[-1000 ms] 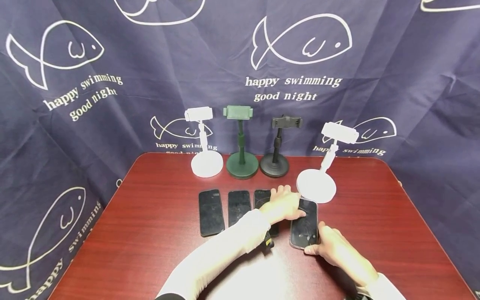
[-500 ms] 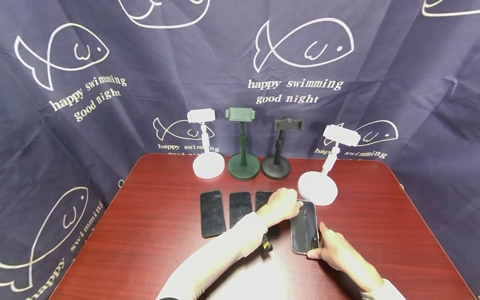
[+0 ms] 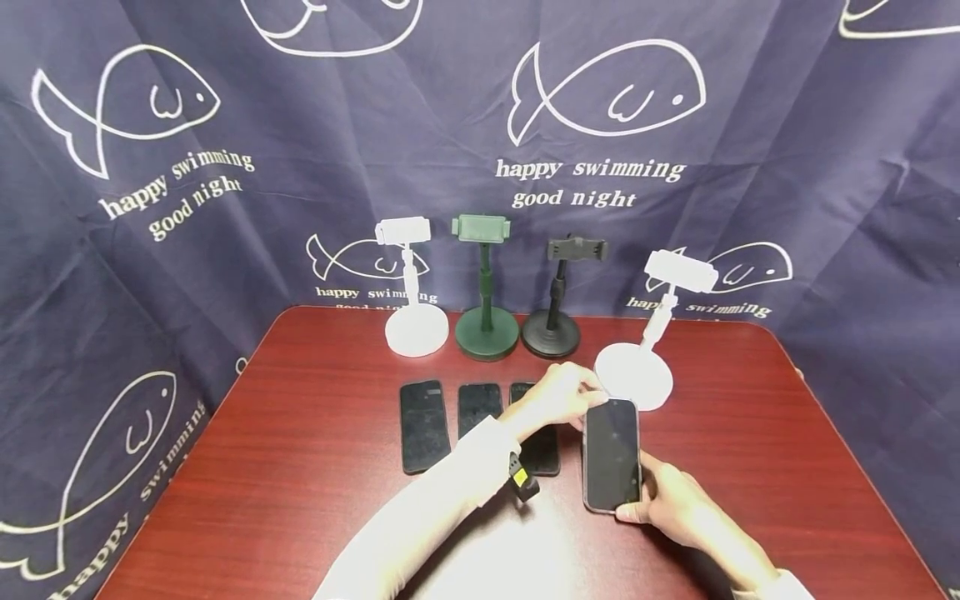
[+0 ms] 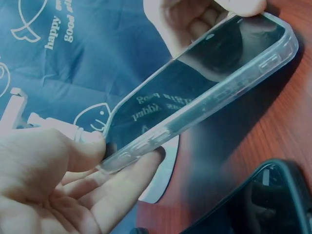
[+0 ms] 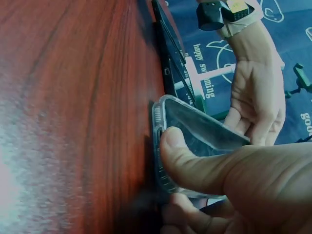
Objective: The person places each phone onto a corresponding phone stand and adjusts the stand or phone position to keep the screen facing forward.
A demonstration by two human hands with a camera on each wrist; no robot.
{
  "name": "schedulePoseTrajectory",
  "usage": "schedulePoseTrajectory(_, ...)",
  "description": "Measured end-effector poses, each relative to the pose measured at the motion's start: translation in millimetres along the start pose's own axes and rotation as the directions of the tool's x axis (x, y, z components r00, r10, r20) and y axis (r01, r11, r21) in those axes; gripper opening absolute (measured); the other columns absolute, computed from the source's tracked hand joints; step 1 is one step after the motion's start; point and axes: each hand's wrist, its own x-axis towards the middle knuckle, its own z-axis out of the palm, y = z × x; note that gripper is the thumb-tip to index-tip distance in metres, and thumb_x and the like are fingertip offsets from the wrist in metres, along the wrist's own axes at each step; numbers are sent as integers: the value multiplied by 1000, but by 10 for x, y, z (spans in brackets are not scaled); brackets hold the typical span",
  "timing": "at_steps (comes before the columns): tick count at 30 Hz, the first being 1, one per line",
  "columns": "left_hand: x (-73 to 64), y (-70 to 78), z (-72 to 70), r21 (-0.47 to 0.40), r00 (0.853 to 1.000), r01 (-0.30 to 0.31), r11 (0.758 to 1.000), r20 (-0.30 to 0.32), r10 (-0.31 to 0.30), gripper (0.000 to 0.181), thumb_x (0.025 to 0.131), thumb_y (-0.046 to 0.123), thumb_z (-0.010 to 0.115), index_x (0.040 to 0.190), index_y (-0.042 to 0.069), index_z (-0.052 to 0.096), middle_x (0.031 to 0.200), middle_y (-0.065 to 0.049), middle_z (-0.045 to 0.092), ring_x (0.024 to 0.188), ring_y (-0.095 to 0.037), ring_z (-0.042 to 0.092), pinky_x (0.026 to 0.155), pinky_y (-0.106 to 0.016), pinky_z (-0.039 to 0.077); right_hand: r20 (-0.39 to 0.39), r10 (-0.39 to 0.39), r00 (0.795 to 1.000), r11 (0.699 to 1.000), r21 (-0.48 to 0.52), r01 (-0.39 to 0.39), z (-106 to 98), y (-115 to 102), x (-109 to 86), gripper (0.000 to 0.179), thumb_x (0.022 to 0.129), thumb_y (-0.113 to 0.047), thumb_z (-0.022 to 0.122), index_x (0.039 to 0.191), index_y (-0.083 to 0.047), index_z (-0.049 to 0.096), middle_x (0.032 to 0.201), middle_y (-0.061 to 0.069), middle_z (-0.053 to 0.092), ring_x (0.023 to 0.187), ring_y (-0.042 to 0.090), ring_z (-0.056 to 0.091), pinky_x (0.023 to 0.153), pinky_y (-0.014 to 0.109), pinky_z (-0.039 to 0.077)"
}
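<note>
Clear-cased, the phone [image 3: 611, 454] slopes at seven o'clock from the nearest white stand [image 3: 636, 375], far end off the table [image 3: 300, 483]; the left hand [image 3: 558, 396] pinches its eleven-o'clock corner; the right hand [image 3: 671, 502] its five-o'clock one (opposite corners, presumably for steadiness).

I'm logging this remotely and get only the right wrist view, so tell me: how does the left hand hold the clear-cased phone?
Observer: In the left wrist view, the left hand pinches the clear-cased phone with the thumb on the screen side and fingers underneath.
Operator: How many other phones are there?
Observer: The head view shows three other phones lying in a row to the left of it.
Operator: And the stands, in order?
Observer: From left to right: a white stand, a green stand, a black stand and a second white stand.
</note>
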Motion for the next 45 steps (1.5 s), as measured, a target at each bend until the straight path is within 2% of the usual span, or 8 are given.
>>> schedulePoseTrajectory(4,-29,8,16,129,994,-105,986,-20,108,18,100,16,65,87,14,78,67,7,70,47,1,64,51,-19,55,-9,-10,1000,1000,26,10,24,40,-51,75,71,-33,94,132,-6,59,73,-3,56,68,9,51,62,27,41)
schedulePoseTrajectory(8,-35,44,38,285,977,-175,942,-68,202,19,96,16,67,78,18,72,59,14,58,48,10,53,49,-11,46,-2,-53,999,988,145,53,26,57,-76,49,84,-27,85,118,-1,62,77,0,61,67,7,56,62,26,46)
schedulePoseTrajectory(13,-27,78,29,353,969,-178,918,-99,226,11,95,18,68,89,18,78,66,12,62,55,5,44,53,-10,38,9,-76,997,949,307,70,20,44,-78,36,94,-20,74,116,6,61,83,6,68,60,8,61,54,28,52)
schedulePoseTrajectory(20,-24,150,-32,309,955,-198,930,-151,254,13,95,16,68,97,15,80,65,9,61,55,1,41,53,-11,38,15,-75,997,876,479,59,-23,8,-61,51,98,-17,70,136,12,52,114,23,75,88,4,73,69,27,59)
schedulePoseTrajectory(25,-32,188,-34,302,946,-202,931,-187,266,16,94,19,70,104,16,82,71,9,71,57,3,45,56,-9,40,7,-75,997,819,571,57,-35,-8,-68,52,98,-12,69,137,17,50,119,28,71,94,6,74,76,27,61)
schedulePoseTrajectory(31,-71,253,-31,221,931,-215,951,-248,269,18,93,23,75,109,18,82,89,7,79,59,5,47,57,-9,42,-79,-27,996,844,533,66,-27,-38,-72,49,95,-10,73,135,11,55,114,23,75,92,5,74,76,23,59)
schedulePoseTrajectory(39,-132,322,-66,84,938,-262,961,-212,274,27,99,31,69,117,14,78,97,3,80,70,10,59,67,-9,47,-217,-10,976,874,472,114,-47,-108,-127,37,94,-12,74,125,4,62,99,9,79,74,4,72,61,24,55)
schedulePoseTrajectory(45,-151,323,-53,-43,930,-286,957,-255,267,25,98,26,70,118,12,74,100,-3,79,86,3,69,76,-11,52,-277,-26,960,893,426,147,-76,-162,-105,32,95,-14,74,122,2,65,98,8,80,80,2,73,68,18,55)
